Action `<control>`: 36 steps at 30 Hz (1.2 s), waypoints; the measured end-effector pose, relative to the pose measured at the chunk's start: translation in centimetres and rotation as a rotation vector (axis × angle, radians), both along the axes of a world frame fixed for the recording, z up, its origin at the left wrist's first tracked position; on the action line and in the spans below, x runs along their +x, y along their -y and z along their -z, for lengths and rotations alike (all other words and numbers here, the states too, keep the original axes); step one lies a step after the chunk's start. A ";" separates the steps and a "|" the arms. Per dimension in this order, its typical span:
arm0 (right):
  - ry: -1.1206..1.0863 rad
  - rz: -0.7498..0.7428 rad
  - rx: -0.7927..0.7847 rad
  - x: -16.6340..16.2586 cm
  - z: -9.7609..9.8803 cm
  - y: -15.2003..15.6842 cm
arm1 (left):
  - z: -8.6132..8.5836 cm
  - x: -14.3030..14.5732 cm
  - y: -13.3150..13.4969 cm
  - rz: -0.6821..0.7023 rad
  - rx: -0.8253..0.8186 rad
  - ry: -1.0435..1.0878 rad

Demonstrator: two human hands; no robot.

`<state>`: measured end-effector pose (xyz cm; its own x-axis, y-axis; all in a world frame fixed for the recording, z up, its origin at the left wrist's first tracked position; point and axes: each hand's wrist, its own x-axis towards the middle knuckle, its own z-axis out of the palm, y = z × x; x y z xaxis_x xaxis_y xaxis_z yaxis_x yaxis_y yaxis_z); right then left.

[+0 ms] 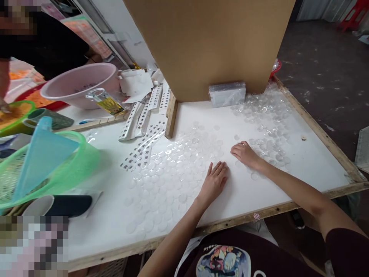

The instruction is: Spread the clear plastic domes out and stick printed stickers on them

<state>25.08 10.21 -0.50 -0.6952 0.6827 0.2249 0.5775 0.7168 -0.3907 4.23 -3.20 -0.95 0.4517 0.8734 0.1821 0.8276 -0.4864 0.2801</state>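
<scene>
My left hand (213, 181) lies flat and open on the white board (259, 192), its fingers stretched toward a spread of clear round discs (173, 169). Just to its right, my right hand (245, 153) rests on the board with fingers curled down and together, fingertips touching the surface near loose discs (268, 127). I cannot make out anything held under those fingers. Many more clear discs cover the board's middle and far right.
A tall cardboard box (210, 42) stands at the back with a wrapped packet (227, 93) against it. Printed strips (141, 150) lie left of the discs. A green basket (57, 169), pink bowl (80, 82) and another person's dark sleeve (43, 42) are at left.
</scene>
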 end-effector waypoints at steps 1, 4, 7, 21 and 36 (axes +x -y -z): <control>-0.012 0.005 -0.014 0.5 -0.1 1.0 | -0.1 0.1 0.0 0.004 0.001 0.014; -0.094 0.034 -0.138 1.2 -0.2 3.1 | -0.3 0.4 -0.1 0.023 0.000 0.058; -0.165 0.071 -0.303 1.1 -0.1 3.4 | -0.4 0.6 0.0 0.023 -0.002 0.093; -0.142 0.317 -0.050 0.5 0.5 -5.4 | -1.0 4.5 0.3 0.113 -0.054 0.045; -0.502 0.404 -0.588 -0.9 -0.1 -4.6 | -1.2 3.2 1.2 -0.003 -0.092 0.146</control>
<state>24.17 14.85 -0.40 -0.2877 0.9574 -0.0265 0.4042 0.0963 -0.9096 7.38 -4.37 0.25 0.4232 0.8908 0.1653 0.7763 -0.4506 0.4409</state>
